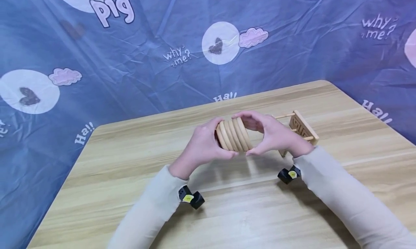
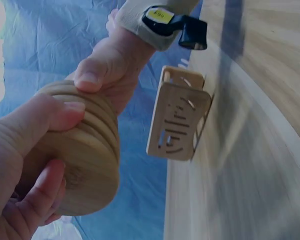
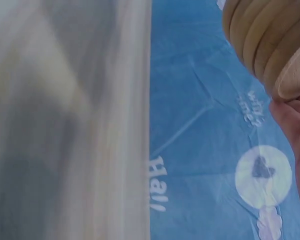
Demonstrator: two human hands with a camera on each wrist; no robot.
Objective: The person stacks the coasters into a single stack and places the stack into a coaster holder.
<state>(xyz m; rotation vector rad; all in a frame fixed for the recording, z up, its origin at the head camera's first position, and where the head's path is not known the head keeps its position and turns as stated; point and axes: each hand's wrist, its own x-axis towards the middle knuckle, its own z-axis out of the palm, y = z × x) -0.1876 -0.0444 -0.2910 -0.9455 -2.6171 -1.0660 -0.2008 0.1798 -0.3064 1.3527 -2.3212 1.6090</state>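
A stack of several round wooden coasters (image 1: 232,135) is held above the table on its side, its discs facing left and right. My left hand (image 1: 205,140) grips the left end, thumb below and fingers over the top in the head view. At the other end my right hand (image 1: 271,132) holds the stack's edge between thumb and fingers. The left wrist view shows both thumbs on the rims of the coasters (image 2: 92,170). Only part of the stack (image 3: 267,42) and some right-hand fingers (image 3: 292,122) show in the right wrist view.
A wooden rack (image 1: 303,125) with cut-out end panels and thin rods stands on the table behind my right wrist, partly hidden by it. The wood-grain table (image 1: 130,162) ends at a blue printed cloth (image 1: 146,79). Each wrist carries a small black camera (image 1: 191,198).
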